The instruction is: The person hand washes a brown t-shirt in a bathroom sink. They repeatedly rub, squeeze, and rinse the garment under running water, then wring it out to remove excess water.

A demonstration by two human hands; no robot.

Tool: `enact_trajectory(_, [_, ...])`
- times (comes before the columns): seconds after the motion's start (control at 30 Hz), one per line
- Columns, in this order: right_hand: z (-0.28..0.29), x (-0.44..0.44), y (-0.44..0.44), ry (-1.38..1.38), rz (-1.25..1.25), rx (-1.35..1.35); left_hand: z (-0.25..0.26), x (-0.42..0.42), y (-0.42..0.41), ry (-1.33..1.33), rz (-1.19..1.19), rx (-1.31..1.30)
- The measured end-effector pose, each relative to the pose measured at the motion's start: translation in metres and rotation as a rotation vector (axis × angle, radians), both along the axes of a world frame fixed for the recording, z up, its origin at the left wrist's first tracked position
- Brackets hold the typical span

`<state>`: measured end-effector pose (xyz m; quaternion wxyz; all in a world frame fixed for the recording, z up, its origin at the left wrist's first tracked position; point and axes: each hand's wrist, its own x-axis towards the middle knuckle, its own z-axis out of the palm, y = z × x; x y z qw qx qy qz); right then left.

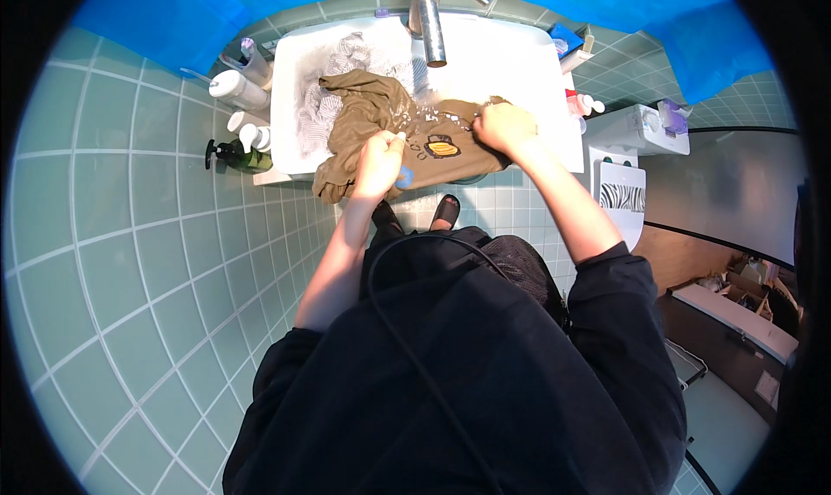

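An olive-brown garment (370, 105) with a yellow and black print lies across the front of a white washbasin (539, 60), its lower edge hanging over the rim. My left hand (380, 161) is closed on the cloth left of the print. On the right, my right hand (505, 129) grips the same garment in a fist. Suds and wet patches show on the fabric between my hands. Behind it, a grey-and-white striped cloth (324, 105) sits bunched among foam in the basin's left side. The metal faucet (432, 31) stands above the basin's back middle.
A green pump bottle (243, 156), a white lidded container (235, 89) and a cup (252, 63) line the basin's left side. Pump bottles (584, 103) stand at the right, near a toilet (620, 196). Blue sheeting (175, 21) hangs along the back. A black cable (402, 339) crosses my front.
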<state>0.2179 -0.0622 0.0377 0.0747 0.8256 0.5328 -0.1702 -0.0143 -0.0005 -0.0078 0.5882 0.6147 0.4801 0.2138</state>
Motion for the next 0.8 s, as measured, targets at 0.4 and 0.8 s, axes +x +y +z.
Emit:
enact_trajectory(0.4, [0.0,-0.019,-0.013,0.054,0.106,0.112,0.016,0.0,-0.003,0.027,-0.007,-0.046])
enact_trajectory(0.8, [0.02,-0.083,-0.001,0.328,0.331,0.327,0.004,-0.007,0.004,-0.037,0.042,-0.141])
